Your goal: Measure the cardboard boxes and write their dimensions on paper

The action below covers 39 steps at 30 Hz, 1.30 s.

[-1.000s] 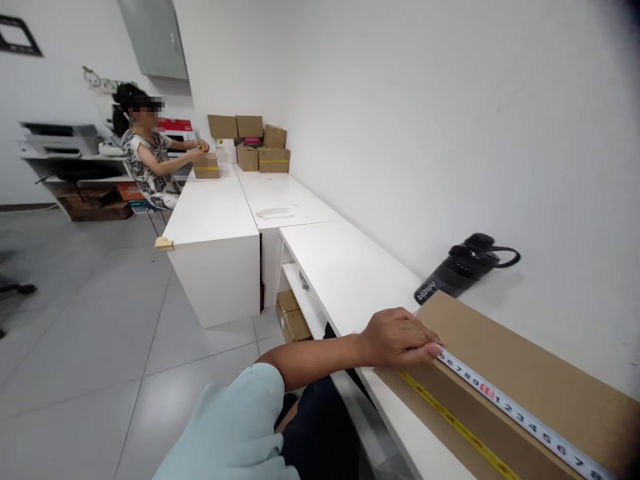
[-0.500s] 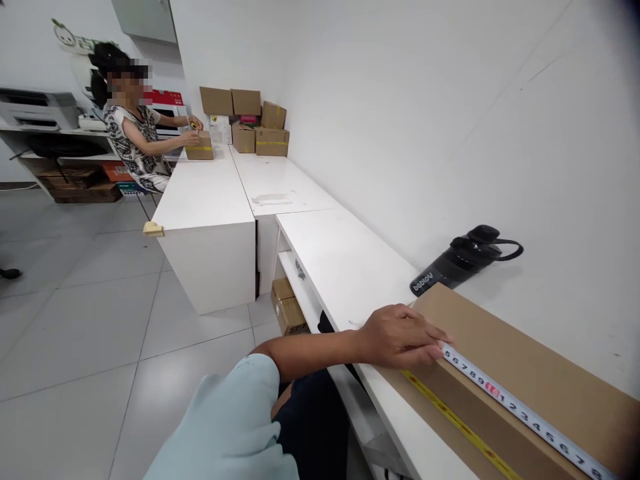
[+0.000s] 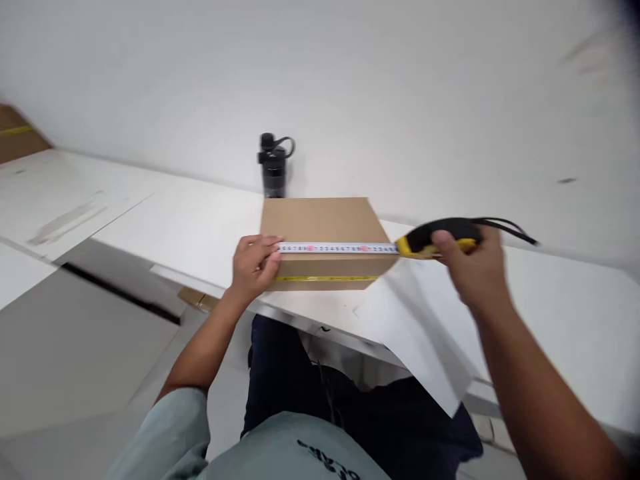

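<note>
A brown cardboard box (image 3: 325, 217) with yellow tape along its front side lies on the white desk. The white blade (image 3: 337, 248) of a tape measure runs along the box's top front edge, from the left corner to just past the right one. At the left corner, my left hand (image 3: 253, 265) is closed, pinching the blade's end against the box; its tip is hidden by the fingers. My right hand (image 3: 477, 270) grips the yellow and black tape measure case (image 3: 443, 232), held beyond the box's right side, its strap trailing right.
Behind the box a dark bottle (image 3: 273, 167) with a loop stands near the wall. A white paper sheet (image 3: 425, 327) hangs over the desk's front edge below the tape measure. At far left sits another cardboard box (image 3: 20, 143). My legs are under the desk.
My view has swung right and down from the room and a seated co-worker to the box. My right hand with the tape measure case is now visible. The left hand remains at the box's corner.
</note>
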Tool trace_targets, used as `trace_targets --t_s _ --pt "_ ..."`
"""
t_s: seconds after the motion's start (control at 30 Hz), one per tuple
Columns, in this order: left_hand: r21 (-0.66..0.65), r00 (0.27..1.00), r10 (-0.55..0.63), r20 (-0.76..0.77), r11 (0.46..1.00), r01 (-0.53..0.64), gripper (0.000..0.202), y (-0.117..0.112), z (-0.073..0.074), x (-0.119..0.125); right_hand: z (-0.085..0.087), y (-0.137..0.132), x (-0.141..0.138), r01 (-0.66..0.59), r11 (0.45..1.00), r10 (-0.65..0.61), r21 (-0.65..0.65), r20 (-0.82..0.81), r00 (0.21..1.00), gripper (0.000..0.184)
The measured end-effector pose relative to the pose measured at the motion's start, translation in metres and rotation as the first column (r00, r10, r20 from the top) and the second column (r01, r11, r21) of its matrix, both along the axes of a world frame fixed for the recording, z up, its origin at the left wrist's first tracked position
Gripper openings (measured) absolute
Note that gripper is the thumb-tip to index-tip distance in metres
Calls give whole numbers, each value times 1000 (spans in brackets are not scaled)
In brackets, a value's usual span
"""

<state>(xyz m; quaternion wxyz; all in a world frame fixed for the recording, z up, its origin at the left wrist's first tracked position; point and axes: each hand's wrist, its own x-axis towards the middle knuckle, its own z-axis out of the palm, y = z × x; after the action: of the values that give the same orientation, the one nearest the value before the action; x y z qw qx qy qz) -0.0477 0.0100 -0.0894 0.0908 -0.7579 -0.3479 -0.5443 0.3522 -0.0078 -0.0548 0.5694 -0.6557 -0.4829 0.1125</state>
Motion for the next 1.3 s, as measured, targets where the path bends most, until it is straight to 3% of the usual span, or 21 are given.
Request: trace_targets --t_s 0.2,0.33,0.5,0.67,0.87,1.0,1.1,1.23,1.3 --pt "42 1000 13 -17 999 -12 10 1 5 -2 5 16 -20 -59 998 61 16 -256 965 80" --pt "23 999 24 -31 999 -24 12 0 8 -2 2 15 -22 -63 998 67 21 -292 954 80" --pt "-4 998 31 -50 999 -32 14 -1 10 -4 0 10 -24 -32 992 64 122 -270 961 81" --pt "-72 996 17 -90 997 -23 16 -2 13 -7 1 -9 -27 38 963 26 267 -231 972 89" --pt "-186 999 -9 40 982 16 53 -5 -1 -4 14 -52 -31 51 876 39 480 -176 984 92" --pt "-114 995 33 96 993 -22 71 -10 -13 9 20 -76 -13 148 794 -26 590 -209 978 92" --pt "-84 986 101 134 992 -90 79 -21 -12 22 23 -88 5 243 749 -86 617 -273 958 93" --pt "-120 983 184 1 976 -183 58 -50 -1 41 14 -105 5 426 715 -197 554 -425 883 90" --pt "-122 971 222 -86 965 -232 47 -65 9 45 1 -112 -5 478 735 -204 480 -515 832 86"
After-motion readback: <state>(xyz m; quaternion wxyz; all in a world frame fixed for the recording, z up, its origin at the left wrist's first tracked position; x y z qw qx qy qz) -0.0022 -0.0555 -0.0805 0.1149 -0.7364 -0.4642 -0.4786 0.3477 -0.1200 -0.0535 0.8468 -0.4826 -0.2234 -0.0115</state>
